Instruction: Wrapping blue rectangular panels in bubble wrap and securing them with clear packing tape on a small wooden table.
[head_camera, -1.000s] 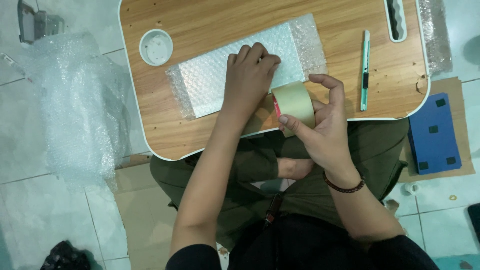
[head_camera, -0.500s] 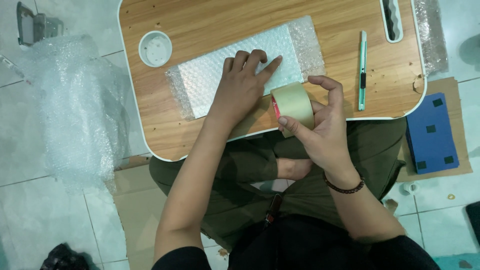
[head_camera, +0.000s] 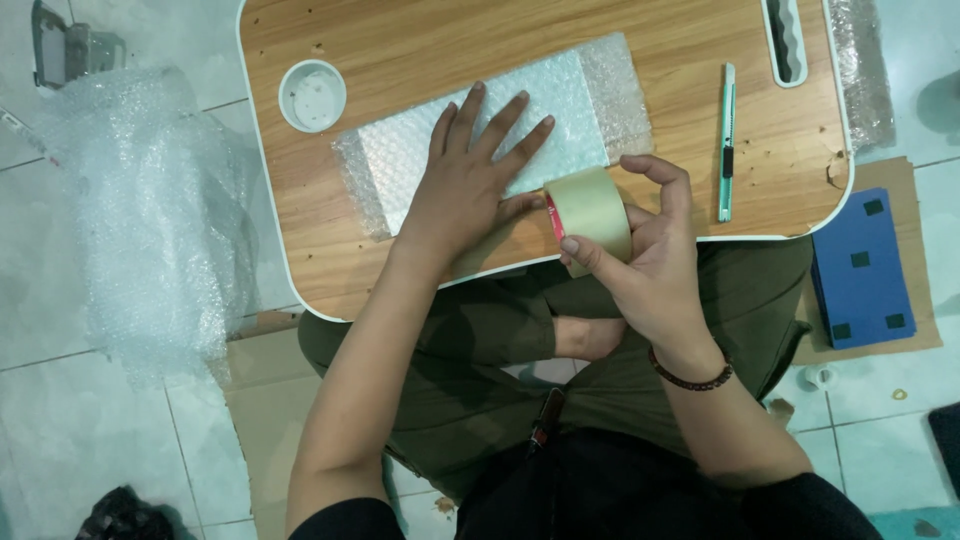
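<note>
A flat bubble-wrapped parcel (head_camera: 560, 120) lies on the wooden lap table (head_camera: 400, 40). My left hand (head_camera: 470, 180) rests flat on the parcel, fingers spread, palm pressing its near edge. My right hand (head_camera: 645, 255) grips a roll of tan packing tape (head_camera: 590, 215) at the table's near edge, just right of the left hand. A strip of tape runs from the roll under my left palm.
A teal utility knife (head_camera: 726, 140) lies on the table to the right. A white round cup (head_camera: 312, 95) sits in the table's left corner. Loose bubble wrap (head_camera: 150, 220) is heaped on the floor at left. A blue box (head_camera: 865, 270) lies on cardboard at right.
My left hand has spread its fingers and slid slightly left along the parcel. The right hand and tape roll have stayed in about the same place.
</note>
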